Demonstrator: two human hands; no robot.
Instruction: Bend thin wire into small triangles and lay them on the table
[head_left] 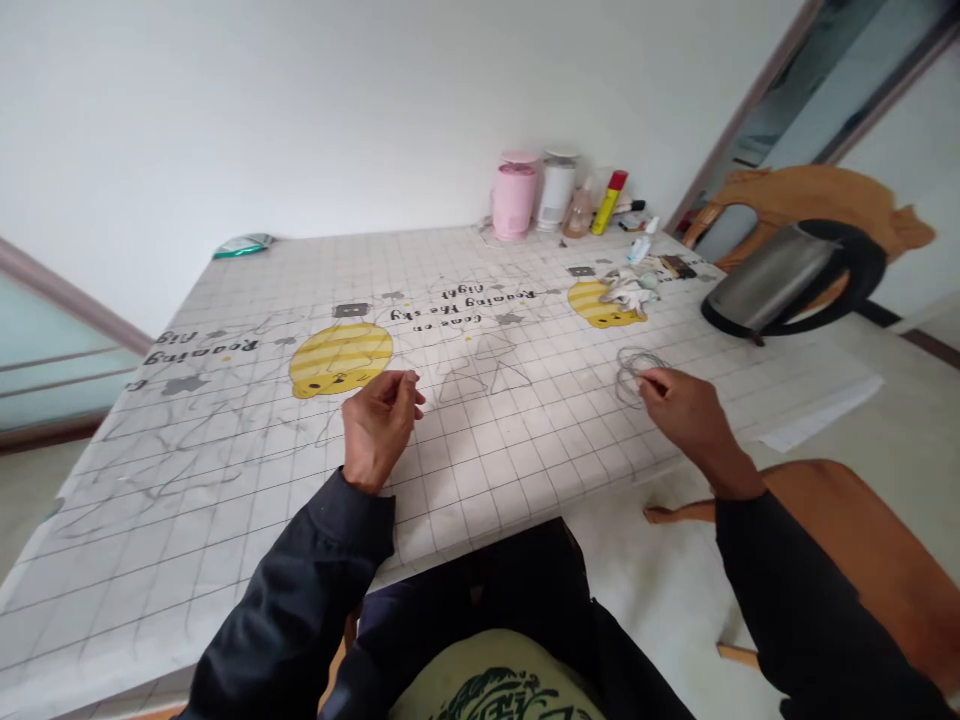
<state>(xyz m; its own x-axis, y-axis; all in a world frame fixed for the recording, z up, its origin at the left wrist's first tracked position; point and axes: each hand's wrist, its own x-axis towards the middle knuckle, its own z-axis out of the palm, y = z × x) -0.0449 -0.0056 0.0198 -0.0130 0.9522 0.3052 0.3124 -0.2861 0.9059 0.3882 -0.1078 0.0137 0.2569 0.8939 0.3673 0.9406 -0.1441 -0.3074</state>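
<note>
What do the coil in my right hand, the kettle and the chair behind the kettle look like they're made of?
Coil: perhaps metal wire, judging by its thin grey loops, though cord is possible. Kettle: likely brushed stainless steel, from the body's soft grey sheen; its black handle is probably plastic. Chair: apparently wood, stained or varnished, given its orange-brown tone and shaped backrest.

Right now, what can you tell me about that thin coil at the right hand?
The coil is a loose bundle of thin, greyish loops, roughly round and overlapping unevenly. It looks like fine wire or string; I can't tell which. The right hand pinches its right side between thumb and fingers, with the loops spreading leftward. It shows against the pale checked tablecloth, nearer the person than the kettle; whether it touches the cloth is unclear.
</note>
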